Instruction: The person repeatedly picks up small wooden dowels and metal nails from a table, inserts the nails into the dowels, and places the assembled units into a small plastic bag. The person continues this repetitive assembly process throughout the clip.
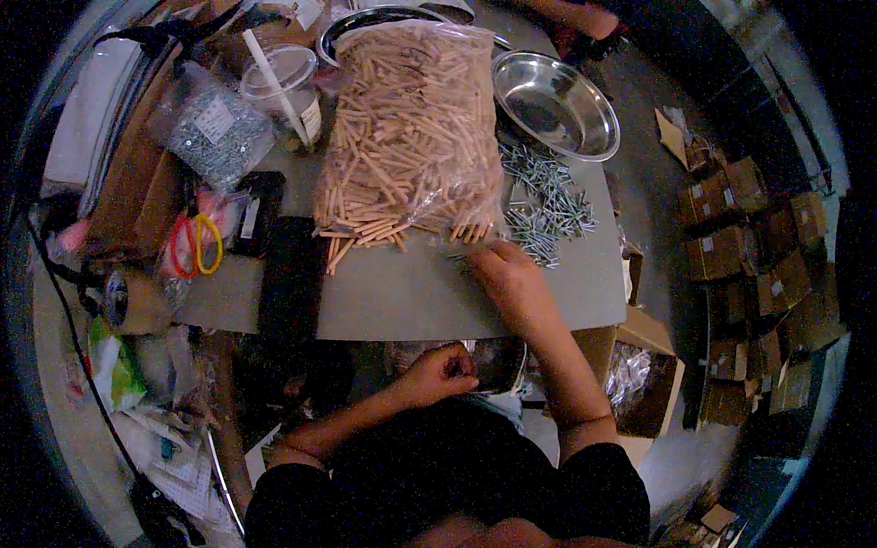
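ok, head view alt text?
Right hand at the near edge of a clear bag of wooden pegs, beside loose silver fasteners on a grey table; curled left hand nearer the body. A metal bowl sits beyond the fasteners.

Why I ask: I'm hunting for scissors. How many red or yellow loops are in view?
2. The red loop is left of the large clear bag of wooden pegs; the yellow loop is just right of the red one. Others could be hidden.
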The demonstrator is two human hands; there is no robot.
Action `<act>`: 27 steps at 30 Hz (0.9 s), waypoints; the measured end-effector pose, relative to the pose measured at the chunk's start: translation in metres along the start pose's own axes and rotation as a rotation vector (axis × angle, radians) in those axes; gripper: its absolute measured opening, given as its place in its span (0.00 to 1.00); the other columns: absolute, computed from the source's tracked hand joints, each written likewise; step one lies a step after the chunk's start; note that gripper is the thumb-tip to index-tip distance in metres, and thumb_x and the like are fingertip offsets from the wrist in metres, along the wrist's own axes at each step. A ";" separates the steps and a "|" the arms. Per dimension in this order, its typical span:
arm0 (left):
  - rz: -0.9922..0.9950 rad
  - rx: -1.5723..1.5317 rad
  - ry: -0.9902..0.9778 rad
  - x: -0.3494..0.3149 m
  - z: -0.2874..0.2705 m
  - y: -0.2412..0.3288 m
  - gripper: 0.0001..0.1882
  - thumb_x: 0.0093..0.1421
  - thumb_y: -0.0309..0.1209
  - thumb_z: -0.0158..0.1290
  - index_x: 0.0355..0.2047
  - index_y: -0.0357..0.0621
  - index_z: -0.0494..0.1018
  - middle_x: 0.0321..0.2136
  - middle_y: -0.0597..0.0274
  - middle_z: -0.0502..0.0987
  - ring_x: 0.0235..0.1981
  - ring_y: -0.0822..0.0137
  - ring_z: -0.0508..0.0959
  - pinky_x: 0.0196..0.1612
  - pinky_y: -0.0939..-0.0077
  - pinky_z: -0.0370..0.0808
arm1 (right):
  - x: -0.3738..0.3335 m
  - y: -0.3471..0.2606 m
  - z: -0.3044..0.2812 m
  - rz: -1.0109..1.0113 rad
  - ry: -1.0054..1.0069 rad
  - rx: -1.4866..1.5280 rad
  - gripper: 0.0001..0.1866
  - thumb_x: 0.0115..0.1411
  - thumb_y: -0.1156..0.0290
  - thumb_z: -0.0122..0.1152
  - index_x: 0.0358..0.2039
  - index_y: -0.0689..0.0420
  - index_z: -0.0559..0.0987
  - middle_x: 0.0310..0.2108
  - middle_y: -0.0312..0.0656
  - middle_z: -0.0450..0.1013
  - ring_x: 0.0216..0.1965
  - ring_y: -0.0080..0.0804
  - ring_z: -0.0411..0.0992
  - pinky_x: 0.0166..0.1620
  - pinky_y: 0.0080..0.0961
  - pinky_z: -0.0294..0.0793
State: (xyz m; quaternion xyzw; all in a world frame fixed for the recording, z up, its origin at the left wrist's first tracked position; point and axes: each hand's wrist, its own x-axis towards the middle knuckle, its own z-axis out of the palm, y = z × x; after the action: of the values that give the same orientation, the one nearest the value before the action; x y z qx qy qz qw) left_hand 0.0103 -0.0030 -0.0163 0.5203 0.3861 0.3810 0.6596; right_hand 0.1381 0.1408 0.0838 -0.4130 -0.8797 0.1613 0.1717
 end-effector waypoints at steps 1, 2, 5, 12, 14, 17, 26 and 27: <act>-0.030 -0.024 -0.004 0.002 0.000 -0.003 0.13 0.53 0.32 0.60 0.28 0.42 0.67 0.26 0.67 0.71 0.29 0.75 0.69 0.34 0.79 0.69 | 0.003 0.000 0.004 -0.016 0.025 0.002 0.08 0.51 0.75 0.57 0.34 0.58 0.77 0.35 0.48 0.70 0.40 0.50 0.69 0.43 0.37 0.71; -0.061 -0.049 -0.008 0.004 0.000 -0.006 0.13 0.52 0.32 0.61 0.28 0.42 0.67 0.26 0.67 0.71 0.29 0.75 0.69 0.34 0.79 0.68 | 0.006 0.003 0.009 -0.031 0.051 0.003 0.08 0.51 0.75 0.57 0.33 0.58 0.77 0.35 0.48 0.70 0.40 0.50 0.69 0.43 0.37 0.71; -0.139 -0.147 -0.025 0.008 0.002 -0.007 0.13 0.51 0.33 0.61 0.28 0.42 0.68 0.25 0.67 0.70 0.29 0.75 0.69 0.34 0.78 0.68 | 0.009 0.005 0.007 -0.059 0.016 -0.024 0.08 0.50 0.75 0.56 0.33 0.58 0.78 0.36 0.48 0.71 0.41 0.49 0.70 0.43 0.36 0.71; -0.165 -0.286 -0.124 0.015 0.001 -0.032 0.15 0.50 0.34 0.63 0.32 0.44 0.69 0.30 0.67 0.71 0.33 0.73 0.70 0.37 0.77 0.69 | -0.031 -0.018 -0.012 0.100 -0.360 0.111 0.12 0.48 0.76 0.56 0.36 0.56 0.79 0.42 0.47 0.71 0.45 0.44 0.70 0.48 0.34 0.71; -0.168 -0.420 -0.142 0.016 0.002 -0.032 0.16 0.50 0.33 0.62 0.36 0.43 0.70 0.33 0.66 0.73 0.36 0.72 0.72 0.40 0.74 0.71 | -0.050 -0.030 -0.018 -0.077 -0.334 0.140 0.13 0.48 0.76 0.56 0.37 0.55 0.79 0.42 0.46 0.71 0.45 0.45 0.70 0.48 0.34 0.71; -0.066 -0.399 -0.193 0.017 0.004 -0.028 0.22 0.50 0.33 0.62 0.44 0.41 0.69 0.38 0.63 0.74 0.42 0.68 0.72 0.46 0.70 0.71 | -0.062 -0.041 -0.025 -0.203 -0.376 0.257 0.14 0.49 0.77 0.55 0.38 0.55 0.78 0.42 0.46 0.71 0.46 0.45 0.70 0.49 0.33 0.71; 0.053 -0.111 -0.241 0.003 -0.005 0.020 0.23 0.53 0.35 0.60 0.46 0.37 0.68 0.45 0.57 0.73 0.46 0.65 0.73 0.48 0.67 0.71 | -0.080 -0.036 -0.032 -0.232 -0.284 0.293 0.10 0.45 0.75 0.65 0.31 0.53 0.78 0.40 0.44 0.72 0.41 0.42 0.71 0.43 0.35 0.72; 0.100 0.002 -0.154 0.001 -0.006 0.027 0.22 0.53 0.35 0.60 0.45 0.37 0.68 0.44 0.55 0.73 0.45 0.63 0.74 0.47 0.67 0.71 | -0.085 -0.037 -0.031 -0.128 -0.267 0.362 0.10 0.45 0.75 0.66 0.30 0.54 0.78 0.39 0.43 0.72 0.40 0.42 0.71 0.42 0.34 0.73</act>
State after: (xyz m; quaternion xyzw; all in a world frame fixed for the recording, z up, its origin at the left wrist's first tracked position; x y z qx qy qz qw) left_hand 0.0032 0.0050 0.0088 0.5673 0.3081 0.3716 0.6671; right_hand 0.1781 0.0562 0.1124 -0.2938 -0.8757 0.3585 0.1351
